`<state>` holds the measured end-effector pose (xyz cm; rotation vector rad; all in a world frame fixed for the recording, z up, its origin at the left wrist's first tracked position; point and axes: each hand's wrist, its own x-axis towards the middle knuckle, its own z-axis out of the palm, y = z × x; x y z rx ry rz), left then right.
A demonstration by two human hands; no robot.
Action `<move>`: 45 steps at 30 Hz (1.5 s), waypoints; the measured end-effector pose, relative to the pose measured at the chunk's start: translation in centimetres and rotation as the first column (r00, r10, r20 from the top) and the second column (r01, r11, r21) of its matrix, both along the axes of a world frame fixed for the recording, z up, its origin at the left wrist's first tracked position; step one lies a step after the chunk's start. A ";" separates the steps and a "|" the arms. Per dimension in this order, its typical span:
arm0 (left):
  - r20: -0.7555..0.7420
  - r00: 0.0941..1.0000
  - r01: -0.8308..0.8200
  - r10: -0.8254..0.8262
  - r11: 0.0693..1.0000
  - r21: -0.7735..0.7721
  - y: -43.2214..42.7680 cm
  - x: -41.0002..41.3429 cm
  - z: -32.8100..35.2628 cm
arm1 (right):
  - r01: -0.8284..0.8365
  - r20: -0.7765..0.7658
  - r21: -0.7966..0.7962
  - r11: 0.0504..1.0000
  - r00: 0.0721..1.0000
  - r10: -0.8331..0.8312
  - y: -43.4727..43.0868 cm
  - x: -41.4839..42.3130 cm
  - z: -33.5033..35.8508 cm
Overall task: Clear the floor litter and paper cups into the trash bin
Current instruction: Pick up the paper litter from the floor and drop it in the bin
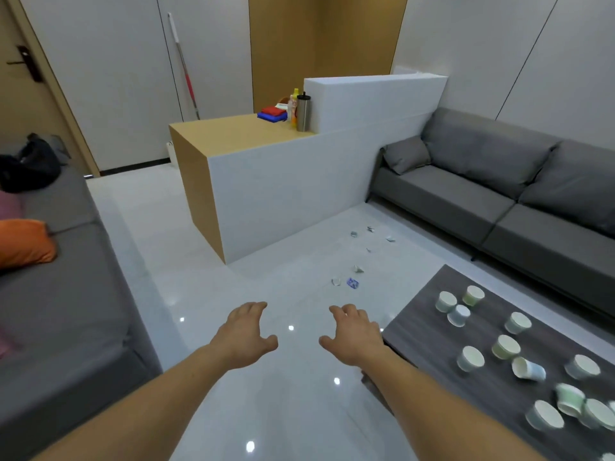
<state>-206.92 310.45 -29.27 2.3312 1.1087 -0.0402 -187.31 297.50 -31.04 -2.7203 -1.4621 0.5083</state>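
Several small scraps of litter (358, 269) lie on the glossy white floor ahead, among them a blue wrapper (352, 283), with more scraps (370, 229) farther back by the white counter. Several paper cups (470, 358) stand on the dark coffee table (429, 327) at the right; one cup (528, 369) lies on its side. My left hand (244, 334) and my right hand (356, 337) are stretched out over the floor, palms down, fingers spread, holding nothing. No trash bin is in view.
A grey sofa (499, 201) runs along the right wall, another sofa (60, 294) with an orange cushion sits left. A wood-and-white counter (259, 181) stands in the middle, holding cloths, a bottle and a steel tumbler. A mop (186, 78) leans on the far wall.
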 end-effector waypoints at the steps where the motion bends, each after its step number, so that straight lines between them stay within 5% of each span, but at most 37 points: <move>1: -0.008 1.000 0.014 -0.014 1.000 -0.004 1.9 1.0 -0.2 | 0.005 0.001 -0.011 1.000 1.000 -0.005 1.8 0.9 0.0; 17: -0.064 0.954 0.296 -0.293 0.954 0.037 34.1 21.4 -0.2 | 0.240 -0.023 0.044 0.970 0.971 -0.239 29.4 14.5 -0.7; 36: -0.186 0.840 0.500 -0.510 0.860 -0.102 50.7 56.9 -5.7 | 0.473 -0.144 -0.091 0.877 0.865 -0.481 42.9 45.8 -7.8; 45: -0.233 0.706 0.615 -0.669 0.742 -0.268 59.4 74.2 -15.7 | 0.565 -0.226 -0.209 0.798 0.767 -0.601 50.7 57.5 -16.9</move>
